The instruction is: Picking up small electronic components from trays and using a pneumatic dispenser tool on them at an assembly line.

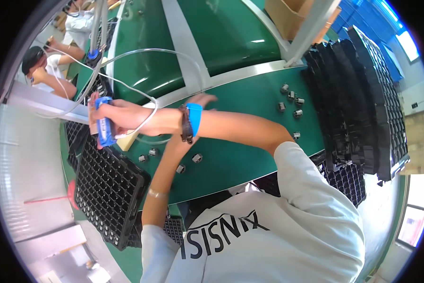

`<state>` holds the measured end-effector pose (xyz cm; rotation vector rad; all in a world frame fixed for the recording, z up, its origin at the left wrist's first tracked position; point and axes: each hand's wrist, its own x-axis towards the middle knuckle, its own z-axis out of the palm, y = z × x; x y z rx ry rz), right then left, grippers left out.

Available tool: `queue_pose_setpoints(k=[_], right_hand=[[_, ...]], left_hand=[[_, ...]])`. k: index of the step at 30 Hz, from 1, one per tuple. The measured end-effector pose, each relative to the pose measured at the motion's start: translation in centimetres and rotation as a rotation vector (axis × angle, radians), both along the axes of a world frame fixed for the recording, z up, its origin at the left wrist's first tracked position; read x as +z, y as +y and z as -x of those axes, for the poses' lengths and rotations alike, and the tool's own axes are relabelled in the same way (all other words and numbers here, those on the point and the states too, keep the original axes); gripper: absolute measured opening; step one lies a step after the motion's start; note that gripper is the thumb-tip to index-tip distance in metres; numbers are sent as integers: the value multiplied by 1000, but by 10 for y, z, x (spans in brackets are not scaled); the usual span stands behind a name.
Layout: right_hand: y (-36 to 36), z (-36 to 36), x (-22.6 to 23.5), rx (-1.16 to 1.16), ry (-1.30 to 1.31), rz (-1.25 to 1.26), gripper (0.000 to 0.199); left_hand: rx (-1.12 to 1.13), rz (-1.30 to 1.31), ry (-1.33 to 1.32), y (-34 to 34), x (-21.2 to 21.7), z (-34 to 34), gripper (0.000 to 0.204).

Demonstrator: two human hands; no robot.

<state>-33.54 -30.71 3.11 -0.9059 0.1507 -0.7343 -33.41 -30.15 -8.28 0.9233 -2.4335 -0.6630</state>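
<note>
My right forearm reaches across to the left, over my left arm. My right hand is closed around a blue boxy object with pale lettering; its exact kind I cannot make out. A blue strap and a dark band circle my right wrist. My left hand is behind the right forearm, partly hidden and smeared by motion, over the green table. Small silvery cylindrical parts lie on it: several at the right, such as one part, and several nearer the left, such as another part.
Black gridded trays stand at the left edge, and a tall stack of black trays at the right. A white cord and clear tubing loop around my right arm. Beyond the metal frame lies a green belt. Co-workers sit at far left.
</note>
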Motion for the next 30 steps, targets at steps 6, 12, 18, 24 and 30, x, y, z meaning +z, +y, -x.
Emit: queue_pose_setpoints(k=[6, 12, 18, 24, 30], right_hand=[[34, -6, 11, -16, -88, -141, 25], [36, 15, 27, -7, -28, -12, 24], [31, 11, 11, 5, -66, -60, 41], [23, 13, -1, -104, -152, -166, 40], [25, 8, -18, -99, -16, -283, 44]], left_hand=[[-517, -242, 347, -12, -17, 135, 39], [-460, -156, 231, -5, -40, 162, 24], [32, -913, 536, 18, -21, 70, 24], [448, -843, 812, 121, 18, -66, 37], [682, -473, 883, 176, 60, -137, 44]])
